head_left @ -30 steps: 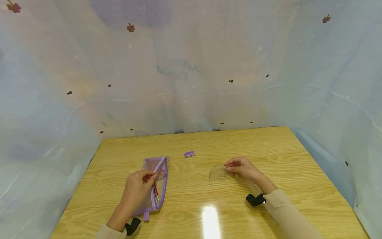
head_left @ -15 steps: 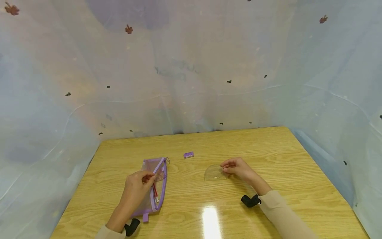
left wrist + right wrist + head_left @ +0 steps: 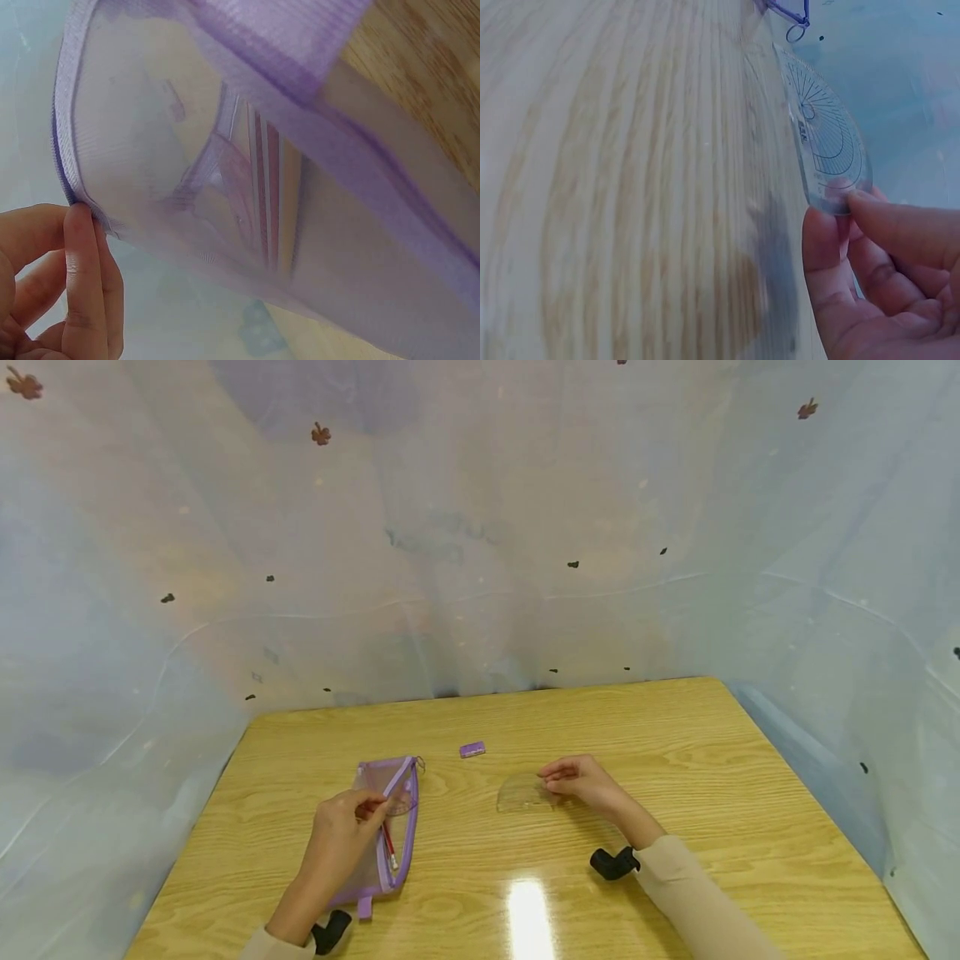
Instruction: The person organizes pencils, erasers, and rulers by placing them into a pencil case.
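On the left of the table lies a purple mesh pencil case [image 3: 408,839], its zip side parted. My left hand [image 3: 347,827] pinches the zip edge between thumb and fingers; the left wrist view shows that edge lifted, the mesh [image 3: 150,135] stretched beside it. Through the mesh a red pencil [image 3: 390,846] and a clear curved piece [image 3: 401,802] show; other slim sticks [image 3: 274,195] lie alongside. To the right, my right hand [image 3: 588,783] holds a clear protractor [image 3: 825,127] by one corner, thumb on top and fingers beneath, slightly above the table and apart from the case.
A small purple eraser [image 3: 472,749] lies toward the back of the wooden table [image 3: 637,718]. Patterned fabric [image 3: 480,568] hangs behind and at both sides. A bright glare spot marks the front middle.
My right hand has moved left with the protractor, nearer to the pencil case. The left hand keeps its pinch on the zip edge and stays almost in place.
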A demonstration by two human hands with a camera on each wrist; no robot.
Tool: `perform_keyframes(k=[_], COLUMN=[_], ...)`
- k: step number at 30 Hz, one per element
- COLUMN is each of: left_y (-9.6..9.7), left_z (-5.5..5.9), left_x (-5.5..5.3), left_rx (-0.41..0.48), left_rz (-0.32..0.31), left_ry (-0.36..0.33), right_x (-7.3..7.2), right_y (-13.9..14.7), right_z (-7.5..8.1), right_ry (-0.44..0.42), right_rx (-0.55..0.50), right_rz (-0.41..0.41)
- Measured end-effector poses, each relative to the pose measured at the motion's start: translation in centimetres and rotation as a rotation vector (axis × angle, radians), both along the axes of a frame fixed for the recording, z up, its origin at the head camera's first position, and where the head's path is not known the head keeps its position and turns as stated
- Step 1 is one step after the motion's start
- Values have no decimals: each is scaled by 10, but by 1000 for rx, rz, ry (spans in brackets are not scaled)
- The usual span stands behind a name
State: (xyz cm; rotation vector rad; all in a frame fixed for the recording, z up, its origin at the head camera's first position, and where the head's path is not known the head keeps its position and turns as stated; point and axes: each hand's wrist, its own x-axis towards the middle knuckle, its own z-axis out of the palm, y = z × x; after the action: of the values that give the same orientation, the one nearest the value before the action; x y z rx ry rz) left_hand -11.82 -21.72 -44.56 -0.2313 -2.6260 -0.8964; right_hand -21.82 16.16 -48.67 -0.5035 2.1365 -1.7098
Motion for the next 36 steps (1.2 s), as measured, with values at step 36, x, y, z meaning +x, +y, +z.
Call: perform_keyframes(k=[36], left_y=[0], left_z=[2], left_x=[-1], left_rx=[-9], left_rz=[-6], left_ry=[34], right_x=[-1], right_y=[-39], right_z=[7], right_ry=[-35], right_rx=[-55], right_rz=[-71])
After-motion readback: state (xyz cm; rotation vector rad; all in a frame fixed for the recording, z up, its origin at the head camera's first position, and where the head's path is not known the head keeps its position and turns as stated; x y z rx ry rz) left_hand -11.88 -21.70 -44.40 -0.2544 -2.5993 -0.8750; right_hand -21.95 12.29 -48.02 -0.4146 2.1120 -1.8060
